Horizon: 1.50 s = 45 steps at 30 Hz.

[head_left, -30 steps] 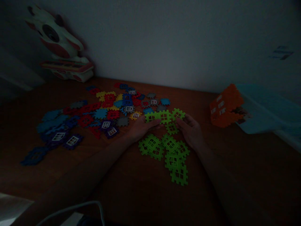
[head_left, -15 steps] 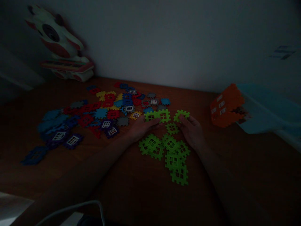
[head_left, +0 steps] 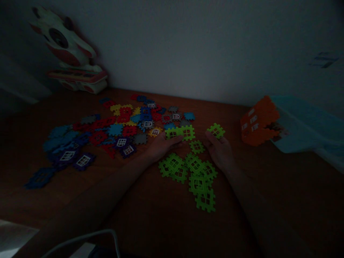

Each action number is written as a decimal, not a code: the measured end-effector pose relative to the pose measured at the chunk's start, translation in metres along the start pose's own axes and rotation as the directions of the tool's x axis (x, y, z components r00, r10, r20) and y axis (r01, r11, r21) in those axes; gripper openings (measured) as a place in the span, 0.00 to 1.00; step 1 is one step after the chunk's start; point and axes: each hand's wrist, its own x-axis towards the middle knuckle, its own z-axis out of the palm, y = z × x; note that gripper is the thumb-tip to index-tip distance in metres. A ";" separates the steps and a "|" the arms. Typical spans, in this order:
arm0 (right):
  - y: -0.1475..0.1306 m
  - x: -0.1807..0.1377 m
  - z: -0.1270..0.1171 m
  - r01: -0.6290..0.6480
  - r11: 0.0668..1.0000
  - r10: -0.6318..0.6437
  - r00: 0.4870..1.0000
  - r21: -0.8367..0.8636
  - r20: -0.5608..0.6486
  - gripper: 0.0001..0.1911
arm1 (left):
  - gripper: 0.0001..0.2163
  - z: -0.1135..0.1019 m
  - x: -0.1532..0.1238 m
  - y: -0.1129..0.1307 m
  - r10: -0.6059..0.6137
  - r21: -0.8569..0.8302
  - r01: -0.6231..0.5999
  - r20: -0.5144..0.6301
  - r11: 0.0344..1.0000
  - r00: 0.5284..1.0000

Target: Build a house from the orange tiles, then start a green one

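Observation:
Two joined green window tiles (head_left: 188,133) with notched edges are gripped by my left hand (head_left: 160,146), its thumb lying across the near side. My right hand (head_left: 220,150) pinches a single green window tile (head_left: 215,131), held apart from the joined pair. Between and just below my hands lies another green tile (head_left: 196,147) on the wooden table (head_left: 150,215). Closer to me is a loose pile of several green tiles (head_left: 194,163), some overlapping. My fingertips are partly hidden behind the pieces, and the light is dim.
Many red, blue, yellow, grey and purple tiles (head_left: 123,142) are spread to the left. A cow-shaped toy keyboard (head_left: 77,75) stands at the back left. On the right are an orange tile structure (head_left: 258,120) and a light-blue bag (head_left: 298,125). A white cable (head_left: 80,236) curves at the front.
The single green tile in my right hand has shifted right, away from the joined pair, and turned, so its window frame now shows. My left hand stays nearly still.

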 end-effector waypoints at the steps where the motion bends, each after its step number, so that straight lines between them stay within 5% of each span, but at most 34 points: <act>1: 0.000 0.000 0.000 0.002 1.000 -0.002 1.000 0.014 -0.010 0.17 | 0.15 0.000 0.000 0.000 0.001 -0.003 -0.001 -0.001 1.000 1.000; 19: 0.002 0.000 -0.004 0.042 0.996 -0.034 0.994 -0.081 0.107 0.18 | 0.14 -0.005 0.000 -0.004 0.032 0.168 -0.036 0.024 0.985 0.999; 28: 0.000 0.001 -0.004 0.011 1.000 -0.011 0.996 -0.005 0.084 0.23 | 0.16 -0.001 -0.001 -0.001 0.031 0.088 -0.034 0.037 0.996 0.999; 45: 0.007 -0.002 -0.012 0.105 0.971 -0.050 0.967 -0.213 0.249 0.17 | 0.14 -0.004 -0.001 -0.003 0.020 0.148 -0.029 0.067 0.989 0.998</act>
